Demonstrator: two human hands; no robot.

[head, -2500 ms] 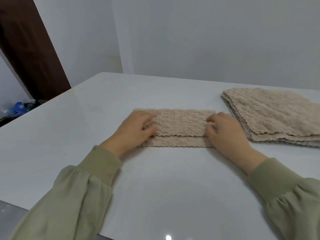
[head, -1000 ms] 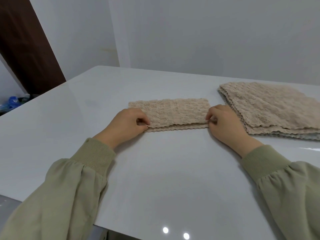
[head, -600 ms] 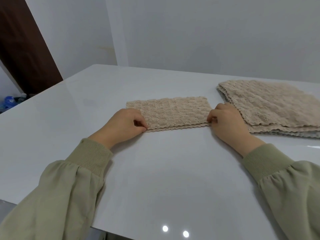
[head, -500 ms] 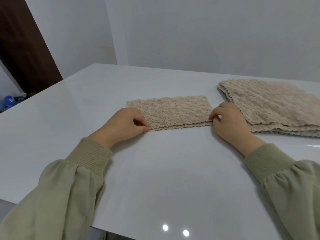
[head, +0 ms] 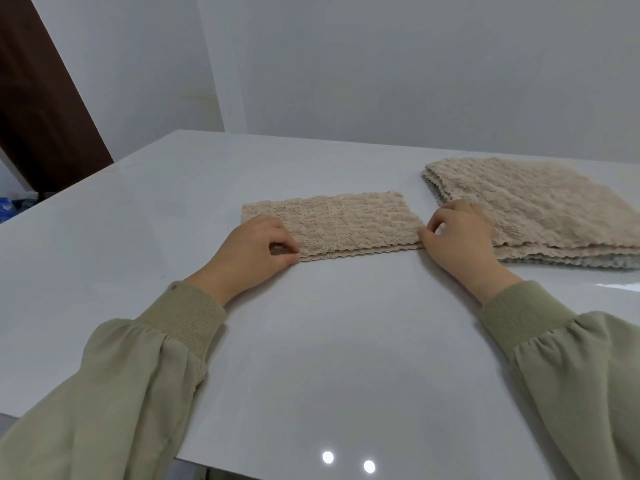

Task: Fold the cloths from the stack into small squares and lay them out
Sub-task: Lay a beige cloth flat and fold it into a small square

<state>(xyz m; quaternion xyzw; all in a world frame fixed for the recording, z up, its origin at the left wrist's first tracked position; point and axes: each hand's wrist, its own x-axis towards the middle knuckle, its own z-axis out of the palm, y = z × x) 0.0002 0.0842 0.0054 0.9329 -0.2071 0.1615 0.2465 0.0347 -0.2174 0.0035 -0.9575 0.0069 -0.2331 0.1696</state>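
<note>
White table (head: 311, 323): left hand (head: 252, 251), right hand (head: 460, 240) pinch folded cloth (head: 346, 223) ends

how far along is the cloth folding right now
Done: one cloth lies on the table folded into a long strip; no finished square is laid out yet. In hand: the left hand and right hand pinch its near corners. Left: fold this cloth down to a square, then work through the stack at the right.
</note>
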